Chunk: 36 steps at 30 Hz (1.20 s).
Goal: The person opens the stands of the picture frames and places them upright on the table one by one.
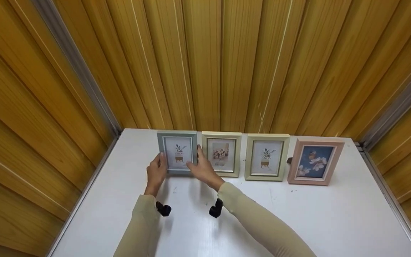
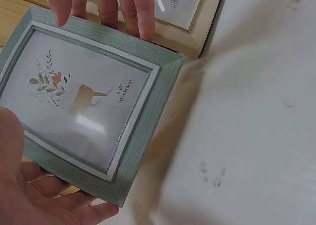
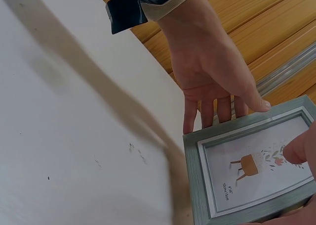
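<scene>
A teal picture frame (image 1: 178, 172) with a potted-plant print stands upright at the left end of a row of frames. My left hand (image 1: 156, 173) holds its left side, with the thumb by the edge and the fingers reaching behind, as the left wrist view shows. On the opposite side my right hand (image 1: 205, 169) grips the frame; its thumb comes over the front and the fingers go past the side edge. Whether the bottom edge touches the table cannot be told. Close beside the right hand stands a cream picture frame (image 1: 239, 153) with a flower photo.
Farther right stand a cream-green frame (image 1: 249, 157) with a plant print and a pink frame (image 1: 294, 164) with a blue flower picture, turned slightly. All are on a white table (image 1: 298, 221). Wood-patterned panels (image 1: 205, 64) rise behind and at both sides.
</scene>
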Each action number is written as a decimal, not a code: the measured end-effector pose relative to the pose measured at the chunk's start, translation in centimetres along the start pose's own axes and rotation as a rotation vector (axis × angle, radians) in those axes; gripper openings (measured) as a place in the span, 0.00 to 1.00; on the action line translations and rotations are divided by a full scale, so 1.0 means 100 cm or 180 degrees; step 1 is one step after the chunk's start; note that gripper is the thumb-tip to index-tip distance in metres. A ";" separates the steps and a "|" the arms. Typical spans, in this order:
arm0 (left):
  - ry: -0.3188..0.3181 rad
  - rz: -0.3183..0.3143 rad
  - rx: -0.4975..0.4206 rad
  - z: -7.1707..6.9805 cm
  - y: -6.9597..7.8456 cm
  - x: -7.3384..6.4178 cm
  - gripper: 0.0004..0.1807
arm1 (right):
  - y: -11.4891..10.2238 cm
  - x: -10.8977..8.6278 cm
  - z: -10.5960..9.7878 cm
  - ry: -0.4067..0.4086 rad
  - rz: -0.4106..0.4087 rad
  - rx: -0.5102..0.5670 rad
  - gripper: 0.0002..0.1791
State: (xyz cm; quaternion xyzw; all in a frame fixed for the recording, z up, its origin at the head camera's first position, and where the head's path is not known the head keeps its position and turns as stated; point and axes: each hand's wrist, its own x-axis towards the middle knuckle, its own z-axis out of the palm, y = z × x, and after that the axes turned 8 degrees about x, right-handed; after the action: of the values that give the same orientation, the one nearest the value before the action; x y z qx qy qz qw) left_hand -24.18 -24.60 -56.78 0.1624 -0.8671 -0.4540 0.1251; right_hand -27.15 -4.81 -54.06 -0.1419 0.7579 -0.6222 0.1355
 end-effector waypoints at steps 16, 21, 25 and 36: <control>-0.0077 -0.0159 0.0028 0.009 -0.011 0.012 0.35 | 0.009 0.006 0.006 0.0045 -0.0076 -0.0044 0.47; -0.0103 -0.0172 0.0009 0.010 -0.013 0.014 0.35 | 0.011 0.007 0.009 0.0079 -0.0076 -0.0012 0.47; -0.0062 -0.0155 -0.0008 0.012 -0.013 0.015 0.35 | 0.013 0.007 0.011 0.0129 -0.0095 -0.0008 0.48; 0.0031 -0.0109 -0.0018 0.016 -0.017 0.017 0.32 | 0.014 0.007 0.020 0.0300 -0.0148 -0.0148 0.48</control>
State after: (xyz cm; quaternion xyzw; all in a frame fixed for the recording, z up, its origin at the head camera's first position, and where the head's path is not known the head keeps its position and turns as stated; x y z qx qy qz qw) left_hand -25.98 -24.99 -58.93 0.1791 -0.8623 -0.4577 0.1219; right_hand -27.11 -6.64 -55.79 -0.1331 0.7741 -0.6134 0.0819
